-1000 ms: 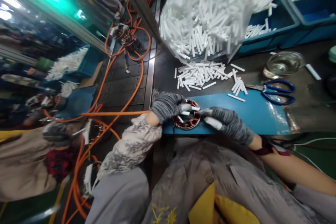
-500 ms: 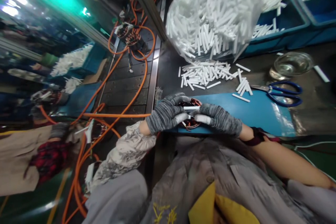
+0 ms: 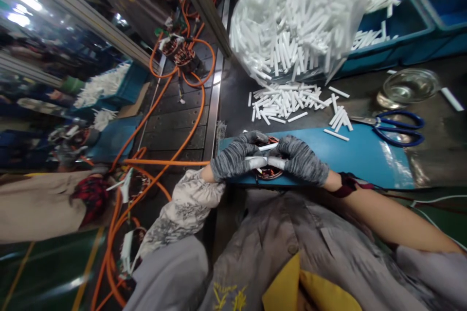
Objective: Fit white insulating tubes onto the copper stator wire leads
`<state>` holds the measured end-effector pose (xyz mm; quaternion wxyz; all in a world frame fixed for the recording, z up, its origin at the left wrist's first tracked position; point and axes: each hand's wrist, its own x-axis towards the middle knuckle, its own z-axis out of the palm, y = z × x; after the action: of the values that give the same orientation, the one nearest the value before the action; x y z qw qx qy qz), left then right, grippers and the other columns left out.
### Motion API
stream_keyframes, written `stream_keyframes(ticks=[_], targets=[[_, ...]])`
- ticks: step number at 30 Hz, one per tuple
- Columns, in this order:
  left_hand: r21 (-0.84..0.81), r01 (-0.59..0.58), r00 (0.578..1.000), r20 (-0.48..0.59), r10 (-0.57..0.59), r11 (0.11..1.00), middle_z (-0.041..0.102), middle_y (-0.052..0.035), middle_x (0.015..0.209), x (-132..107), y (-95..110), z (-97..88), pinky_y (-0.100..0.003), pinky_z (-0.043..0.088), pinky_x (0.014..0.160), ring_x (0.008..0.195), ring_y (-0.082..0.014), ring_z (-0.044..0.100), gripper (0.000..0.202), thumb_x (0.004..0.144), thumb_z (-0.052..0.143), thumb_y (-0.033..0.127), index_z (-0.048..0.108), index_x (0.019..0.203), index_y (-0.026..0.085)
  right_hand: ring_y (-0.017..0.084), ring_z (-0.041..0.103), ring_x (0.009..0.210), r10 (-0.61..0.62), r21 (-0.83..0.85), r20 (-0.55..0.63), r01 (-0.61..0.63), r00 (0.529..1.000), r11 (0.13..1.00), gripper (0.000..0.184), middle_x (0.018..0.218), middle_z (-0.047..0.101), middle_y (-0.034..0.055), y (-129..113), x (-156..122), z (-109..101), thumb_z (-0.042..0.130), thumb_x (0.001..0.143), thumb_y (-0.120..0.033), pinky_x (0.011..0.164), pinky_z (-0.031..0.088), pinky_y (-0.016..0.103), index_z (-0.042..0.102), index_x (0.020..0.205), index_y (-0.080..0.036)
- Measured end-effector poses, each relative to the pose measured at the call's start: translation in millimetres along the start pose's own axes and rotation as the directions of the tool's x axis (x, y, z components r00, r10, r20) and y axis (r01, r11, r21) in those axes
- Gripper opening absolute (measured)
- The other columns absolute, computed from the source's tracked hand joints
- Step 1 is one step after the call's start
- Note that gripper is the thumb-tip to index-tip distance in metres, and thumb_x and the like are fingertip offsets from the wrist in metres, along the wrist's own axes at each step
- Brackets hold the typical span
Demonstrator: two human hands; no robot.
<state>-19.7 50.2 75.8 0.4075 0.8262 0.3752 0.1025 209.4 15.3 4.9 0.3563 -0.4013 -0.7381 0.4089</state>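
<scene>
Both my hands wear grey knit gloves and meet over a round copper-wound stator (image 3: pixel 269 172) lying on a blue mat (image 3: pixel 357 153) at the bench's near edge. My left hand (image 3: pixel 235 155) is closed on the stator's left side, with a white strip (image 3: pixel 268 146) lying across its fingertips. My right hand (image 3: pixel 301 159) is closed on the stator's right side, its thumb pressed against the left thumb. Most of the stator is hidden under the fingers.
A pile of white strips (image 3: pixel 288 102) lies beyond the mat, below a clear bag (image 3: pixel 295 14) full of them. Blue-handled scissors (image 3: pixel 396 126) and a glass dish (image 3: pixel 406 86) sit to the right. Blue bins (image 3: pixel 401 24) stand behind. Orange cables (image 3: pixel 171 126) run left, near another person (image 3: pixel 44 206).
My right hand has slid left to meet the left one over the stator. Both hands have closed in tighter, and the view has shifted slightly.
</scene>
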Motion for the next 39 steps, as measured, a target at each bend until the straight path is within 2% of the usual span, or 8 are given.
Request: stream_keyframes(ticks=[6,10,16,20,24,27,31,39], targets=[[0.218,0.005,0.999,-0.043,0.005,0.976,0.071,-0.0138,0.131,30.9,13.7,16.2,-0.051,0.048,0.116,0.128,-0.0307,0.062,0.023,0.082,0.086,0.035,0.079,0.090,0.015,0.022,0.069,0.095,-0.008,0.075,-0.158,0.020,0.987,0.997,0.030,0.107,0.074,0.0075,8.0,-22.0,-4.7,0.068,0.097,-0.046,0.089,0.057,0.039,0.070,0.116,-0.022],[0.423,-0.032,0.987,-0.127,0.095,0.905,0.065,-0.0109,0.146,35.2,33.1,29.0,-0.053,0.043,0.120,0.137,-0.0332,0.057,0.024,0.087,0.082,0.037,0.082,0.102,0.019,0.021,0.070,0.092,0.015,0.086,-0.192,0.002,0.981,0.996,0.019,0.102,0.073,0.0057,8.2,-43.4,-22.4,0.067,0.098,-0.040,0.086,0.060,0.037,0.066,0.108,-0.023],[0.461,0.210,0.957,-0.276,-0.086,0.862,0.066,-0.0116,0.144,-21.3,15.2,-11.1,-0.047,0.051,0.113,0.130,-0.0308,0.065,0.063,0.092,0.070,0.055,0.061,0.144,0.022,0.021,0.070,0.089,-0.214,-0.084,0.120,0.225,0.969,0.971,0.027,0.098,0.077,0.0073,8.5,-55.9,-3.8,0.053,0.107,-0.036,0.084,0.058,0.036,0.076,0.112,-0.025],[0.257,0.178,0.967,-0.224,-0.120,0.950,0.072,-0.0083,0.136,-56.5,-8.9,-21.9,-0.041,0.055,0.112,0.125,-0.0257,0.069,0.051,0.095,0.067,0.047,0.065,0.139,0.022,0.024,0.070,0.096,-0.119,-0.217,0.048,0.126,0.992,0.968,0.033,0.106,0.078,0.0096,10.8,-34.1,9.1,0.046,0.108,-0.032,0.090,0.056,0.041,0.077,0.114,-0.023],[0.237,0.214,0.927,-0.354,-0.120,0.948,0.075,-0.0072,0.132,-74.2,-10.7,-1.2,-0.041,0.057,0.113,0.123,-0.0241,0.071,0.036,0.098,0.065,0.036,0.070,0.131,0.022,0.032,0.068,0.107,0.014,-0.408,-0.187,-0.091,0.982,0.909,0.031,0.118,0.075,0.0153,13.0,-23.0,-29.9,0.054,0.104,-0.035,0.099,0.053,0.051,0.077,0.118,-0.019],[0.293,0.200,0.923,-0.376,-0.079,0.935,0.077,-0.0064,0.128,-79.1,-6.9,19.0,-0.041,0.060,0.111,0.119,-0.0236,0.074,0.033,0.101,0.060,0.035,0.071,0.131,0.022,0.039,0.064,0.111,0.099,-0.613,-0.332,-0.294,0.938,0.734,0.026,0.118,0.073,0.0189,24.0,-29.0,-73.4,0.064,0.097,-0.037,0.103,0.046,0.062,0.079,0.106,-0.018],[0.386,0.162,0.923,-0.384,-0.001,0.908,0.074,-0.0064,0.135,-77.0,-4.7,36.1,-0.038,0.060,0.111,0.123,-0.0220,0.072,0.033,0.104,0.055,0.028,0.070,0.133,0.022,0.043,0.062,0.116,0.102,-0.736,-0.280,-0.282,0.955,0.615,0.020,0.119,0.072,0.0242,37.7,-35.2,-97.3,0.062,0.094,-0.028,0.102,0.044,0.065,0.077,0.095,-0.015],[0.497,0.147,0.886,-0.451,0.109,0.855,0.076,-0.0031,0.129,-72.1,-3.9,47.9,-0.032,0.062,0.106,0.117,-0.0201,0.075,0.033,0.102,0.060,0.020,0.073,0.132,0.024,0.019,0.073,0.078,0.006,-0.204,-0.224,-0.053,0.975,0.977,0.019,0.092,0.078,0.0037,-23.4,-30.7,-34.5,0.062,0.097,-0.035,0.072,0.058,0.030,0.072,0.105,-0.021]])
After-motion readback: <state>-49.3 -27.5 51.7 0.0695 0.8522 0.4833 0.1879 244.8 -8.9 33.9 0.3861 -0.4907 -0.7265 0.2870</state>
